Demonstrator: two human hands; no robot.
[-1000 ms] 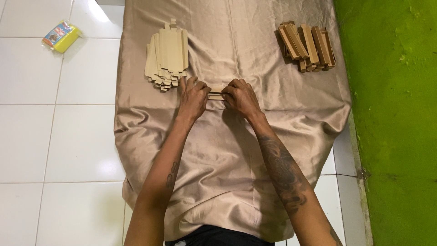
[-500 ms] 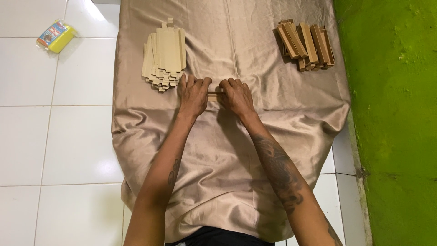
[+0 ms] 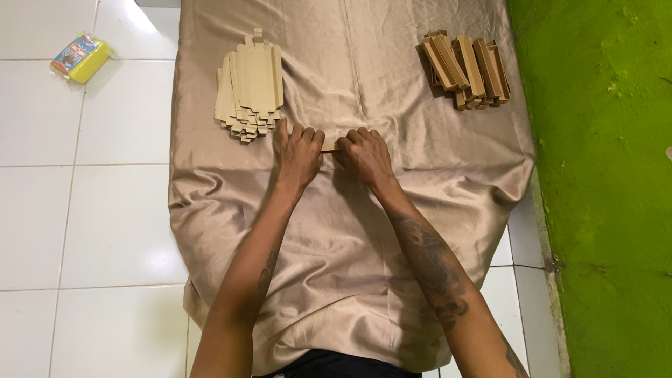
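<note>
A shiny beige cloth (image 3: 350, 280) covers the floor in front of me. My left hand (image 3: 299, 154) and my right hand (image 3: 365, 154) rest side by side on it, both pressing on one thin flat cardboard piece (image 3: 330, 148), of which only a sliver shows between them. A stack of flat, pale cardboard cutouts (image 3: 250, 85) lies just beyond my left hand. At the far right of the cloth sits a pile of folded brown cardboard boxes (image 3: 467, 68).
White floor tiles (image 3: 84, 210) extend to the left, with a yellow sponge in a clear wrapper (image 3: 81, 58) at the upper left. A bright green wall (image 3: 609, 196) borders the right side.
Both hands stay together on the cardboard piece; the view has shifted slightly, and the hands have barely moved.
</note>
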